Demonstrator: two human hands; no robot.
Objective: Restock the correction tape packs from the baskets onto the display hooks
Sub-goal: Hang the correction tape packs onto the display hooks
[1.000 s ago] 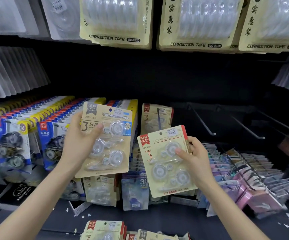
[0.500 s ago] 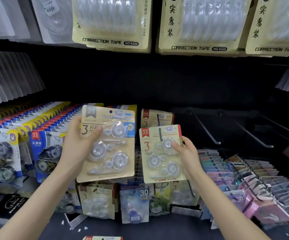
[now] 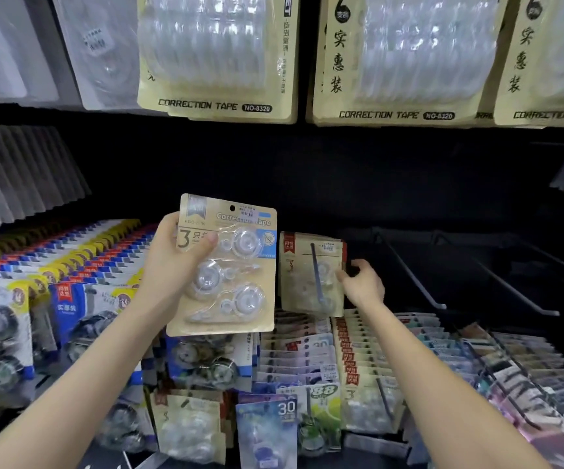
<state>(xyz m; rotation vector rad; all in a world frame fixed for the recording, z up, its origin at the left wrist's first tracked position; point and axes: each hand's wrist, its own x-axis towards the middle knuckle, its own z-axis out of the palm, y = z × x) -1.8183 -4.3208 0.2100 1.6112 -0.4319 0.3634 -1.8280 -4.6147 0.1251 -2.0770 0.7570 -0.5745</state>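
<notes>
My left hand (image 3: 172, 265) grips a kraft-card correction tape pack with a blue label (image 3: 233, 286) by its left edge, thumb across the front, and holds it upright before the shelf. To its right, a red-labelled correction tape pack (image 3: 302, 289) hangs on a display hook (image 3: 317, 272), the front one of a few packs there. The hook's rod shows in front of the card. My right hand (image 3: 363, 287) pinches this pack's right edge with curled fingers. No basket is in view.
Two bare hooks (image 3: 409, 269) (image 3: 497, 282) jut out to the right of my right hand. Large correction tape cards (image 3: 219, 62) hang overhead. Blue packs (image 3: 37, 299) fill the left hooks, and rows of other packs (image 3: 358, 353) and coloured packs (image 3: 510, 367) hang below.
My right hand carried the red-labelled pack up and back onto the hook and now grips only its right edge. My left hand raised the blue-labelled pack slightly.
</notes>
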